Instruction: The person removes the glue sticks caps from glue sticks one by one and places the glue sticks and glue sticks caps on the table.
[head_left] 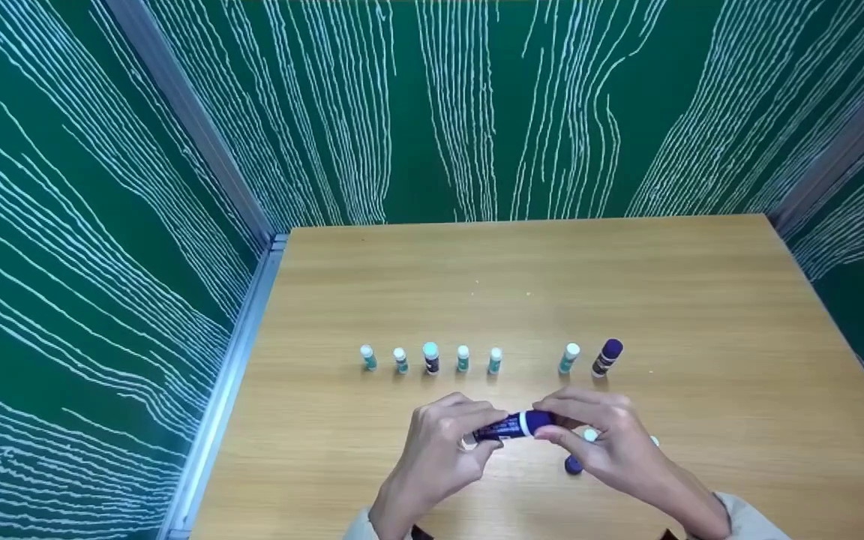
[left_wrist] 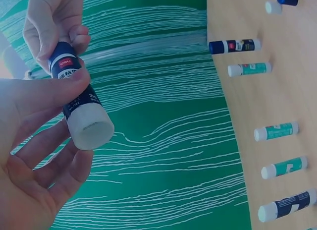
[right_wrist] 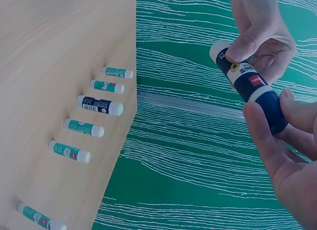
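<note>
Navy Deli glue stick (head_left: 507, 428), held nearly level above the wooden table (head_left: 402, 292) in the head view, pinched at the barrel by the left hand (head_left: 445, 441) and at the navy cap (head_left: 541, 421) by the right hand (head_left: 612, 439). Standing beyond, in a gapped row: small teal glue sticks (head_left: 400, 362), a pale-capped navy stick (head_left: 431, 363) and a navy-capped stick (head_left: 604, 363). Just beside the right hand, a dark blue cap (head_left: 573, 465); loose or on a stick, cannot tell. In the left wrist view, seen white base (left_wrist: 91, 128) foremost, gripped with the left thumb (left_wrist: 72, 87) just below the red Deli patch (left_wrist: 66, 63). Likely light, and stiff enough in a plastic-looking shell to bear a firm pinch without denting; probably a little slippery along the smooth wrap, so best held around mid-barrel, clear of the possibly turning base. In the right wrist view, clasped by the cap between right thumb and fingers, close to the white collar (right_wrist: 260, 93). Best taken there by opposite sides, in line with the barrel, to avoid binding. Unlikely to break if dropped, but round and apt to roll.
</note>
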Demonstrator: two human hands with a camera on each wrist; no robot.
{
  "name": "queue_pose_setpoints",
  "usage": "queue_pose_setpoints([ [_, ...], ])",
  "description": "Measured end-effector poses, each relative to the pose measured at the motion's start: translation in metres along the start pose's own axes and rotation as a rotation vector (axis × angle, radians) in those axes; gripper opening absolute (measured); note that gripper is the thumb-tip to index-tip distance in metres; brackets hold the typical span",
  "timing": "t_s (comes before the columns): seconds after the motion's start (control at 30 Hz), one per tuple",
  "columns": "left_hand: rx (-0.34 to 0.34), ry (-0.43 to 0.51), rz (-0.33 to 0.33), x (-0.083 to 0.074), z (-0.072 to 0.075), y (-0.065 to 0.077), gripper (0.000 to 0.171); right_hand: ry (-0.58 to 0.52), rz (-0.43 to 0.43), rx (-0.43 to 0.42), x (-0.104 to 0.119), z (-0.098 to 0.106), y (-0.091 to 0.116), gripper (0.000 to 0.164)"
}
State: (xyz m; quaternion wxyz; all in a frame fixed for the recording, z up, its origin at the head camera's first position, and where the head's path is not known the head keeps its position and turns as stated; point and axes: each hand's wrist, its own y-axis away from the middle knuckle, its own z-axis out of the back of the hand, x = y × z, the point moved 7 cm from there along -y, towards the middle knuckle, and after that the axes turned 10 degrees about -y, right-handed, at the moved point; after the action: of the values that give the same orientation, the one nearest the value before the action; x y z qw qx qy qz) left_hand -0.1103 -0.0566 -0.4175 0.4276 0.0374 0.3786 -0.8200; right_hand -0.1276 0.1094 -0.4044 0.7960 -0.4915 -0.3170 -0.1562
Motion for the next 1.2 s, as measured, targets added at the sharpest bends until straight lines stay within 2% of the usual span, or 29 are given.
queue_pose_setpoints([
  [0.17,0.037,0.037,0.024,0.005,-0.003,0.000,0.030,0.029,0.036,0.027,0.003,0.000,-0.002,0.030],
  [0.4,0.086,0.112,0.077,0.012,-0.006,0.000,0.029,0.010,0.041,0.072,0.001,-0.003,-0.001,0.031],
  [0.83,0.222,0.180,0.201,0.022,-0.015,0.000,0.031,0.097,0.113,0.091,0.003,-0.003,0.002,0.027],
  [1.2,0.215,0.214,0.186,0.024,-0.018,0.000,0.030,0.090,0.149,0.107,0.005,-0.002,-0.001,0.025],
])
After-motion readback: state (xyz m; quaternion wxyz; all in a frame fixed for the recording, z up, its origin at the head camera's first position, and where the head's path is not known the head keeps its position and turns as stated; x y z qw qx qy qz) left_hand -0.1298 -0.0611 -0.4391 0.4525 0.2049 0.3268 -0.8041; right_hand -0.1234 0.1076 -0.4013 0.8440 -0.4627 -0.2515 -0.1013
